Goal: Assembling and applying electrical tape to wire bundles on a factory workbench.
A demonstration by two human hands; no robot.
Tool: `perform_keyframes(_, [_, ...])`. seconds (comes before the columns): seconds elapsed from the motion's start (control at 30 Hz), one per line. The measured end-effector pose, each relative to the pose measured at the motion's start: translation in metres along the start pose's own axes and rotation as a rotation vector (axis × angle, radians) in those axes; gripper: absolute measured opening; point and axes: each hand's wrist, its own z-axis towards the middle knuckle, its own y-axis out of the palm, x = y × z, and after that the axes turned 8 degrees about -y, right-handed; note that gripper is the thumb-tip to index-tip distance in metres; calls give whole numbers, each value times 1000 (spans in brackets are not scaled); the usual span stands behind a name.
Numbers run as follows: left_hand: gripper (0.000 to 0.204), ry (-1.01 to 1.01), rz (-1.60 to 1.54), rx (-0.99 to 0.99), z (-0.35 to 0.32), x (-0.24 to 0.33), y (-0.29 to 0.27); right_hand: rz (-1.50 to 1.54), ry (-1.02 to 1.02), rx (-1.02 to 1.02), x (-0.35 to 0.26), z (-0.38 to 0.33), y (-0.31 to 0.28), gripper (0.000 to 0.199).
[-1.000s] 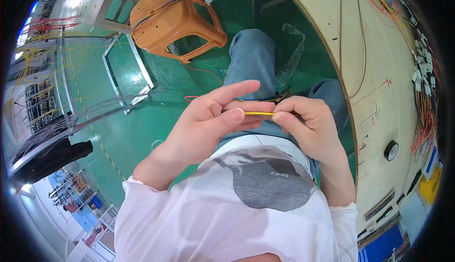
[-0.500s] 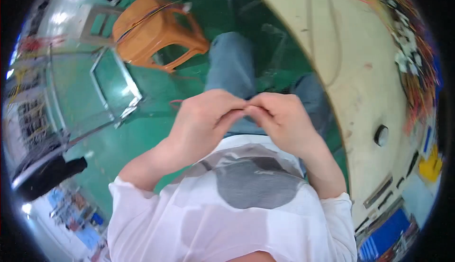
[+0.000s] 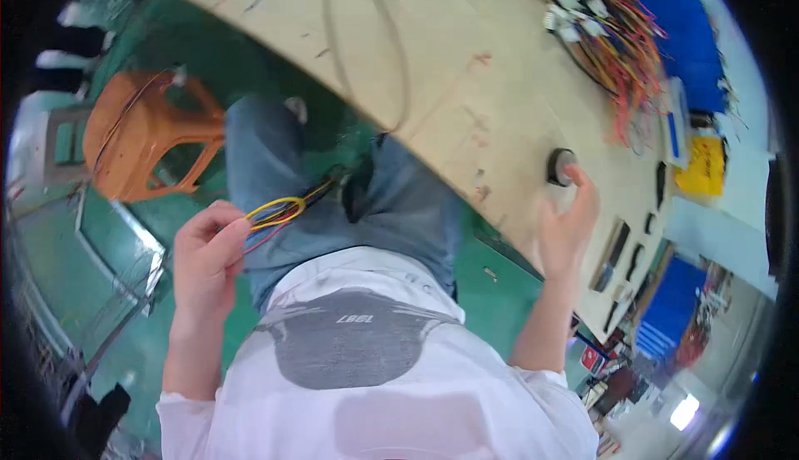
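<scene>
With my left hand (image 3: 208, 248) pinching the looped wires (image 3: 279, 209), my open right hand (image 3: 566, 227) should settle squarely on the tape roll (image 3: 561, 166) before lifting it off the board (image 3: 433, 69).

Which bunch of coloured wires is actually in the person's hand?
The small looped bundle of wires, yellow among them, pinched in the left hand. The big tangle of wires lies untouched at the workbench's far end.
</scene>
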Motion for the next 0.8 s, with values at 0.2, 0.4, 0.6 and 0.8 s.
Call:
perform_keyframes(0.2, [7, 9, -73, -67, 4, -6, 7, 382, 236, 70, -23, 0, -13, 42])
perform_keyframes(0.4, [5, 112, -47, 7, -6, -18, 10, 1473, 237, -800, -166, -2, 34, 33])
perform_keyframes(0.6, [11, 387, 256, 116, -10, -29, 9, 1543, 221, -849, -191, 0, 43, 29])
perform_keyframes(0.8, [16, 506, 306, 169, -11, -32, 12, 1563, 265, -813, -194, 0, 47, 28])
